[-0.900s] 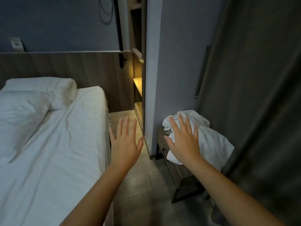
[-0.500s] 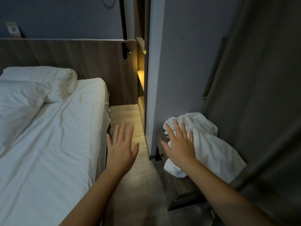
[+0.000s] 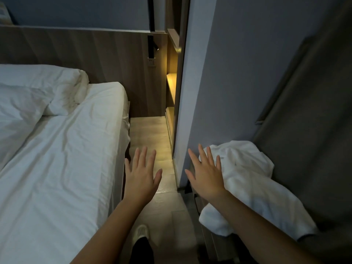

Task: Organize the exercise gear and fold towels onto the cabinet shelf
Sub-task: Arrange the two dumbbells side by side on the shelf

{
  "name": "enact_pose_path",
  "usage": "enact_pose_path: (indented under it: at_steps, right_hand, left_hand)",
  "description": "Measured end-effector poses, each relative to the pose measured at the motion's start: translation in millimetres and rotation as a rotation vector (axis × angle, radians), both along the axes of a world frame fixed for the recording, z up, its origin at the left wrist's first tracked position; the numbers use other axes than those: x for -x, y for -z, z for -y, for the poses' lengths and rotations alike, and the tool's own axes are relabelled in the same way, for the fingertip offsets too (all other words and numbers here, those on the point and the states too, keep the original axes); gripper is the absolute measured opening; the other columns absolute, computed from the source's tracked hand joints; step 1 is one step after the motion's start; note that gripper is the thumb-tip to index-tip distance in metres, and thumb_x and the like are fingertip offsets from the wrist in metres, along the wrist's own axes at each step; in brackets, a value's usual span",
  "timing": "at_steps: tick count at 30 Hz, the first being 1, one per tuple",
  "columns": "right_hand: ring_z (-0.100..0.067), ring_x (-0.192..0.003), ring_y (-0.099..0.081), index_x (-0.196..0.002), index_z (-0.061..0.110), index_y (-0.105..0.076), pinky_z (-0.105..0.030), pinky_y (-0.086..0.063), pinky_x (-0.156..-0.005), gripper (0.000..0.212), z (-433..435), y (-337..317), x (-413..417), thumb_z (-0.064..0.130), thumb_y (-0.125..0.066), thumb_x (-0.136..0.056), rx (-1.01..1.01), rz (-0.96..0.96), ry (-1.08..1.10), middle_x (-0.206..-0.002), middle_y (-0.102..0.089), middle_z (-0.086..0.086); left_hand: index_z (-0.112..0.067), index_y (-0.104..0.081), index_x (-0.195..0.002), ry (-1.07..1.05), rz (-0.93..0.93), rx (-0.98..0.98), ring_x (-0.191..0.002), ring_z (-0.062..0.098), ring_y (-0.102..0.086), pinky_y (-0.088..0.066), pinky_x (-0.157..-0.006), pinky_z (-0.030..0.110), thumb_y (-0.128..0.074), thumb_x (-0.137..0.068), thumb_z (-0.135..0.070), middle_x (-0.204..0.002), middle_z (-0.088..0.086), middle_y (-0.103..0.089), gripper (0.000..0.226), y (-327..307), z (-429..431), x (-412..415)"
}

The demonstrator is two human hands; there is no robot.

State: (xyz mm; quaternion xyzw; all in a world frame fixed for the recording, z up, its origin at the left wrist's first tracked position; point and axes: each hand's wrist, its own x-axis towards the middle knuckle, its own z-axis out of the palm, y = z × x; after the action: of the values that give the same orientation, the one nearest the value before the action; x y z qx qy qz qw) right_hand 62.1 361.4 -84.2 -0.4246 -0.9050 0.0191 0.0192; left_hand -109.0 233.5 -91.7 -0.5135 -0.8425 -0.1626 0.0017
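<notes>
I am holding my left hand (image 3: 142, 178) and right hand (image 3: 206, 178) flat, fingers spread, gripping nothing. The right is hovering by the crumpled towel (image 3: 253, 187) lying on the low tabletop (image 3: 210, 242). I am aiming to pinch 2 corners, lifting it clear for folding.

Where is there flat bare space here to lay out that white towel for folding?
The bed sheet is bare from the bunched bedding down to the near end. The floor strip between bed and grey wall is open too. The small wooden stand is crowded: the crumpled towel covers its top.
</notes>
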Motion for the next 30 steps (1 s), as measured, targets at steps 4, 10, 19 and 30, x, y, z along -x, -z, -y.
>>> enact_pose_path:
  at_steps: [4, 10, 19, 30]
  right_hand:
    - [-0.030, -0.149, 0.010, -0.155, 0.033, -0.002, -0.054, 0.002, -0.117, 0.070, -39, 6, 55, 0.058, -0.032, -0.097, 0.018, -0.021, 0.029, -0.163, 0.008, -0.003]
    - [-0.030, -0.149, 0.009, -0.154, 0.035, -0.001, -0.057, -0.003, -0.117, 0.070, -91, 8, 149, 0.061, -0.029, -0.096, 0.028, -0.001, 0.105, -0.164, 0.006, -0.003]
    - [-0.030, -0.149, 0.014, -0.154, 0.033, 0.003, -0.058, 0.001, -0.117, 0.073, -168, 10, 253, 0.062, -0.028, -0.095, 0.016, 0.067, 0.141, -0.163, 0.010, -0.005]
    - [-0.031, -0.147, 0.018, -0.153, 0.035, 0.006, -0.058, 0.004, -0.117, 0.069, -324, 42, 367, 0.060, -0.024, -0.098, 0.094, 0.041, 0.148, -0.162, 0.014, -0.004]
  left_hand:
    - [-0.025, -0.016, -0.155, 0.042, -0.027, 0.081, -0.151, 0.024, 0.004, -0.008, -0.119, 0.056, -0.029, -0.099, -0.053, -0.164, 0.004, -0.003, 0.064, 5, -49, 58]
    - [-0.029, 0.004, -0.155, 0.122, -0.098, 0.218, -0.149, 0.026, 0.016, -0.006, -0.119, 0.056, 0.004, -0.087, -0.063, -0.163, 0.003, 0.014, 0.076, -3, -115, 151]
    - [-0.031, 0.003, -0.155, 0.106, -0.070, 0.245, -0.148, 0.028, 0.018, 0.001, -0.118, 0.059, -0.009, -0.091, -0.066, -0.162, 0.004, 0.014, 0.075, 3, -198, 261]
    - [-0.029, -0.010, -0.156, 0.097, -0.112, 0.230, -0.149, 0.027, 0.010, 0.004, -0.117, 0.057, -0.021, -0.095, -0.064, -0.164, 0.005, 0.004, 0.071, 33, -363, 380]
